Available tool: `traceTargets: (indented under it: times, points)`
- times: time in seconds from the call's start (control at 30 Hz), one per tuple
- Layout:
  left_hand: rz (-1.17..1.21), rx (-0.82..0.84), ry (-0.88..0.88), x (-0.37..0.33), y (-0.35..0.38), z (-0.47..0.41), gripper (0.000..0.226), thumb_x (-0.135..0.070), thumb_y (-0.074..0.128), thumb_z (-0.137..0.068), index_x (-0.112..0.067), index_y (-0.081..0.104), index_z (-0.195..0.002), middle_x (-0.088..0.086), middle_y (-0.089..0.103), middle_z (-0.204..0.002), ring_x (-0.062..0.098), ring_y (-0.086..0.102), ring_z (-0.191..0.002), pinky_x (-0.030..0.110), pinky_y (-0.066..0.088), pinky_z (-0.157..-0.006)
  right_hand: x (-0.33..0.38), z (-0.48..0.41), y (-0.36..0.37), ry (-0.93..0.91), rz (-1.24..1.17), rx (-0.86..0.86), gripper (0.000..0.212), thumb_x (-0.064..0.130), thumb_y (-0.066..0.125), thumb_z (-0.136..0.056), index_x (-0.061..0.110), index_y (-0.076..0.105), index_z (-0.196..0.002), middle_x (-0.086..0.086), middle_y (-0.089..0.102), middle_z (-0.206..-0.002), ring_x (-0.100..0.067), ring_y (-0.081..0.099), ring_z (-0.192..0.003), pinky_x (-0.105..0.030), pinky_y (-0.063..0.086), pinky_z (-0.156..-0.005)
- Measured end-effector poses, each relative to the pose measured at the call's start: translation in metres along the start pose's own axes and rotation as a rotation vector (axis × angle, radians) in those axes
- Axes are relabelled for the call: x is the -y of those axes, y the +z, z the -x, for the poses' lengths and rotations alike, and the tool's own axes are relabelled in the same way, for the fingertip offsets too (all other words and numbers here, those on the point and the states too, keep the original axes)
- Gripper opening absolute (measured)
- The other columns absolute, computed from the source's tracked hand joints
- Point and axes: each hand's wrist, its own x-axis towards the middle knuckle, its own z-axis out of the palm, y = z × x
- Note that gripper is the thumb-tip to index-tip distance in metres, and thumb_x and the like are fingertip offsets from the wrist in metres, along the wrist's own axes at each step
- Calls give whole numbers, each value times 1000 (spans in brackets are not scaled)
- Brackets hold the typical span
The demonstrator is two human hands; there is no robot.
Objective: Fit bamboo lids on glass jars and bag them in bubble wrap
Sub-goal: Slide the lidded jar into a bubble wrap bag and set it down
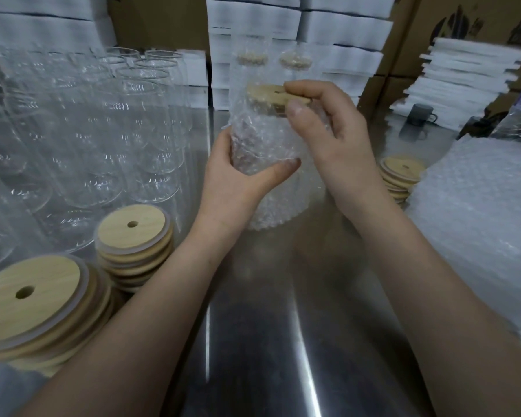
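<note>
1. Left hand (241, 179) curls round the bag (271, 203), thumb across the front. The jar (253, 124) sits inside it, held over the middle of the table (268, 326). I can't tell if the bag's bottom touches down.
2. Right hand (328, 130) pinches the lid (268, 93) at its rim, thumb below and fingers on top, at the jar's mouth.
3. Room: a bare steel lane runs down the centre between the forearms. Empty jars (103, 130) crowd the left side and a bag pile (478, 212) walls off the right.
4. Count: three lid stacks (133, 233), two near left and one right, just beside the bag pile. Two wrapped jars (253, 55) stand at the back. One mug (421, 114) is far right. The empty jars are too many and too clear to count.
</note>
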Motion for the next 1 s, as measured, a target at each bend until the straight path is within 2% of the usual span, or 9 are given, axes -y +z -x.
traceTargets:
  times: [0.1, 0.17, 0.27, 0.37, 0.47, 0.57, 0.73, 0.9, 1.0]
  points:
    - [15, -5, -21, -1, 0, 1, 69, -18, 86, -68, -14, 51, -127, 2, 67, -121, 14, 66, -110, 39, 55, -94, 1, -2, -2, 84, -188, -4, 42, 40, 44, -93, 23, 58, -128, 3, 58, -131, -9, 52, -125, -33, 45, -106]
    - [31, -3, -27, -2, 0, 2, 71, -18, 85, -68, -15, 48, -129, 3, 66, -123, 14, 66, -112, 40, 54, -96, -1, -4, -5, 147, -390, -23, 43, 40, 36, -97, 25, 53, -133, -1, 57, -134, -12, 57, -121, -33, 51, -98]
    - [47, 16, -29, -3, 1, 4, 64, -16, 84, -69, -19, 50, -124, 2, 67, -121, 14, 66, -110, 39, 54, -96, -4, -5, -10, 223, -674, -104, 36, 21, 33, -106, 19, 46, -140, -6, 66, -110, -9, 68, -89, -23, 52, -74]
    - [48, 22, -37, -6, 2, 4, 63, -20, 85, -69, -22, 52, -122, 0, 67, -121, 14, 66, -111, 42, 54, -97, -8, -7, -13, 270, -785, -166, 50, -7, 39, -93, 18, 45, -135, -17, 70, -110, -24, 71, -94, -31, 56, -78]
    - [68, 13, -43, -9, 1, 4, 61, -32, 85, -66, -26, 55, -119, -1, 69, -118, 17, 66, -111, 46, 52, -99, -9, -9, -14, 325, -727, -178, 55, -13, 42, -88, 12, 47, -136, -17, 71, -106, -29, 66, -95, -35, 54, -84]
    - [96, -42, -34, -13, 1, 2, 59, -39, 83, -65, -23, 59, -116, 1, 71, -115, 21, 68, -109, 50, 51, -98, -9, -10, -15, 344, -602, -89, 55, 3, 47, -80, 9, 55, -134, -13, 67, -99, -21, 63, -89, -28, 51, -74]
    - [125, -126, 25, -19, 0, -4, 48, -41, 82, -66, -21, 64, -106, 2, 73, -108, 23, 68, -106, 51, 51, -98, -7, -8, -12, 313, -456, -55, 11, 19, 63, -89, 15, 71, -96, 3, 70, -85, -12, 65, -82, -24, 49, -68]
    - [155, -140, 82, -24, -2, -4, 38, -42, 73, -74, -16, 63, -99, -5, 68, -97, 11, 64, -97, 35, 52, -92, -7, -7, -12, 300, -487, -172, 13, 13, 63, -94, 19, 71, -86, 3, 71, -84, -15, 65, -82, -30, 53, -72]
    - [153, -72, 118, -27, -1, -3, 13, -22, 69, -84, -15, 64, -94, -9, 67, -86, 8, 62, -88, 23, 49, -81, -6, -7, -14, 298, -542, -219, 16, 10, 60, -95, 18, 69, -84, 4, 69, -77, -9, 64, -70, -24, 51, -61]
